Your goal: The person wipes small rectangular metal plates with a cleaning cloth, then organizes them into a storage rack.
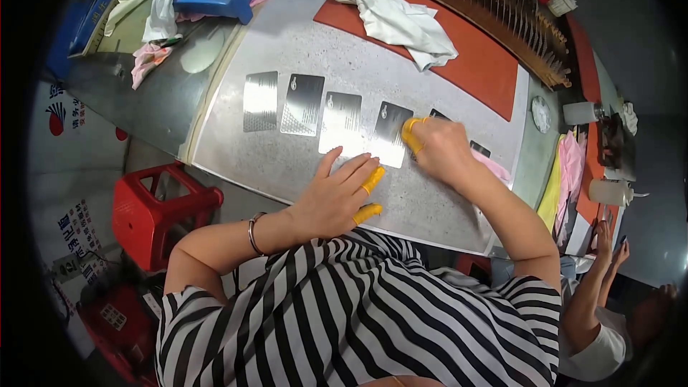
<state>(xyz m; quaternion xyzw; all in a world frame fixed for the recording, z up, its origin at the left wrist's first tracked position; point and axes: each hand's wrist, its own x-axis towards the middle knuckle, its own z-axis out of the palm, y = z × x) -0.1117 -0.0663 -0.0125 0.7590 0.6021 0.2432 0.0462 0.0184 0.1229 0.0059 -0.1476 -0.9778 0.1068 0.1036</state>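
Several dark, shiny metal cards lie in a row on the grey work surface (287,43). From the left come a bright card (259,102), a black card (302,104), a glaring third card (340,120) and a fourth card (392,129). My left hand (337,197) lies with its fingers spread, fingertips at the lower edge of the third card; two fingers wear yellow finger cots. Bent over the right end of the row, my right hand (443,149), also in yellow cots, has its fingers closed beside the fourth card. What they hold, if anything, is hidden. Card corners show behind this hand.
A white cloth (398,18) rests on a red mat (473,64) at the back, before a slotted wooden rack (494,7). Pink cloth (493,166) lies under my right wrist. A red stool (158,208) stands left. Bottles (609,192) and another person's hands (605,244) are right.
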